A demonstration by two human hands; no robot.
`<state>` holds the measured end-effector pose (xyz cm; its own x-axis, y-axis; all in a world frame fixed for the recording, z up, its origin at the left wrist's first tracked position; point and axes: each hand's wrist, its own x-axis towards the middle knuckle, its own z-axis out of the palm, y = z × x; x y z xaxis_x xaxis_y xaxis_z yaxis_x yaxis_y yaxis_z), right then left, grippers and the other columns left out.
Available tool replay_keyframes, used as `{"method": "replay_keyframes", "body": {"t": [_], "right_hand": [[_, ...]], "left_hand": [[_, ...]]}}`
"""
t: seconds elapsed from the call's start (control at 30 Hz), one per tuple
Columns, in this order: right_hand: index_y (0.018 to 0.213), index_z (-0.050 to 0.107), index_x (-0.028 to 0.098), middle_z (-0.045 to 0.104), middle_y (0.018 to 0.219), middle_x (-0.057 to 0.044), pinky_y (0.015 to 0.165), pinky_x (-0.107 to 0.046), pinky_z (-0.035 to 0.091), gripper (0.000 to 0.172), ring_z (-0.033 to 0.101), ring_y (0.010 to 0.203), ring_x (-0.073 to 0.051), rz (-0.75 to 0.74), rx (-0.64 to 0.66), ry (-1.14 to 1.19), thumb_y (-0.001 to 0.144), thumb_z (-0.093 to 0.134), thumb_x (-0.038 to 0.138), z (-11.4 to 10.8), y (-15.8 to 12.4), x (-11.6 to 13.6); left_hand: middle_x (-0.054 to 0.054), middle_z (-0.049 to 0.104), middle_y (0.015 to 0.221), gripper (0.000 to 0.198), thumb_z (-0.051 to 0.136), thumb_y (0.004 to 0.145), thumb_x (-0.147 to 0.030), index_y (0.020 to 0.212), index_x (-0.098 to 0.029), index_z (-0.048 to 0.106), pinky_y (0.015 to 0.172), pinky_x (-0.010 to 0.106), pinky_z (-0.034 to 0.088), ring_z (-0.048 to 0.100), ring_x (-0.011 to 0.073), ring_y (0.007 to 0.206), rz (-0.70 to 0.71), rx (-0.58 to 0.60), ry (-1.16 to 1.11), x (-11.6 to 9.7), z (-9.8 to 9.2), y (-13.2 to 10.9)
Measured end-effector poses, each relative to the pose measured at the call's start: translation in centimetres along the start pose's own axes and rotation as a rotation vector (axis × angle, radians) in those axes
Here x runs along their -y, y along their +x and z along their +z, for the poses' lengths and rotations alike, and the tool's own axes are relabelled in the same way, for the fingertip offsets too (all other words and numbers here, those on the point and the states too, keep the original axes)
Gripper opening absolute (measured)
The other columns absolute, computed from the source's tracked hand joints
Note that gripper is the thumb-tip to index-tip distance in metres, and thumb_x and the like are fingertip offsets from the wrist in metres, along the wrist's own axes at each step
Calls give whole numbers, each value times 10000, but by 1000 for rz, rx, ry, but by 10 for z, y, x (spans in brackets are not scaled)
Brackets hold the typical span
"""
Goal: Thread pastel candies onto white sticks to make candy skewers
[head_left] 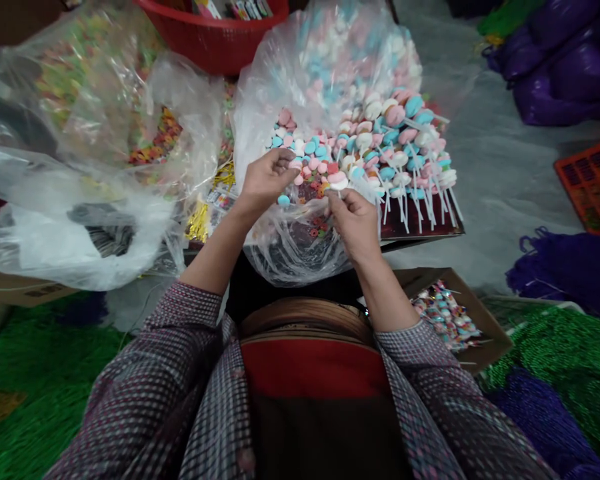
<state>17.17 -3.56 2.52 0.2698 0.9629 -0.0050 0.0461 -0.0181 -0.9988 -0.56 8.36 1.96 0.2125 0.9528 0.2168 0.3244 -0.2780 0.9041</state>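
My left hand [273,177] is closed in a pinch, its fingertips at a small pink candy piece [296,164]. A lollipop with a pink and white top [337,181] rises from the pinched fingers of my right hand [353,217]; its stick is mostly hidden. Both hands are over an open clear plastic bag [290,257] holding loose pink, blue and white candy pieces [313,150]. Inside, near my right fingertips, lie small coloured ring-shaped candies [310,190]. To the right, many finished-looking lollipops [405,147] are heaped with their white sticks pointing toward me.
A bag of coloured ring candies [155,137] stands at left, beside gold twist ties [199,221]. Behind is a red basket [215,40]. A cardboard box [493,340] of wrapped candies sits low right. Green strands [560,353] and an orange crate [593,187] lie farther right.
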Motion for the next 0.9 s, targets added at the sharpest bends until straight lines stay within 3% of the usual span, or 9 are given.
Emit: {"method": "replay_keyframes", "body": {"t": [0.1, 0.27, 0.5, 0.73, 0.9], "right_hand": [[828, 639, 241, 517, 687, 32, 561, -248, 390, 431, 457, 635, -128, -55, -2, -13, 893, 676, 665, 15, 11, 1], [860, 663, 245, 597, 770, 6, 606, -260, 451, 406, 511, 695, -144, -65, 25, 82, 850, 738, 644, 24, 11, 0], [819, 629, 237, 601, 764, 5, 521, -253, 376, 464, 435, 583, -108, 12, 108, 115, 871, 716, 689, 14, 2, 3], [882, 622, 250, 609, 774, 3, 544, -250, 430, 518, 557, 675, -137, 15, 116, 132, 821, 735, 752, 15, 2, 4], [916, 600, 256, 604, 761, 9, 535, -245, 442, 485, 583, 671, -139, 60, 86, 97, 864, 708, 726, 15, 4, 3]], "left_hand": [[16, 725, 879, 270, 856, 807, -363, 974, -231, 690, 836, 298, 571, 713, 173, 919, -51, 1, -326, -11, 16, -22], [-11, 713, 849, 217, 793, 887, -399, 918, -248, 639, 768, 253, 588, 685, 104, 773, -183, -18, -495, -24, 35, -52], [-1, 737, 867, 229, 730, 968, -442, 947, -234, 637, 750, 264, 603, 719, 112, 788, -267, -2, -584, -22, 30, -60], [-27, 693, 756, 310, 740, 968, -491, 836, -232, 631, 709, 249, 579, 671, 95, 690, -211, 45, -563, -28, 33, -68], [-29, 697, 748, 278, 768, 946, -484, 893, -235, 658, 706, 258, 574, 685, 104, 694, -201, 76, -533, -29, 35, -69]]}}
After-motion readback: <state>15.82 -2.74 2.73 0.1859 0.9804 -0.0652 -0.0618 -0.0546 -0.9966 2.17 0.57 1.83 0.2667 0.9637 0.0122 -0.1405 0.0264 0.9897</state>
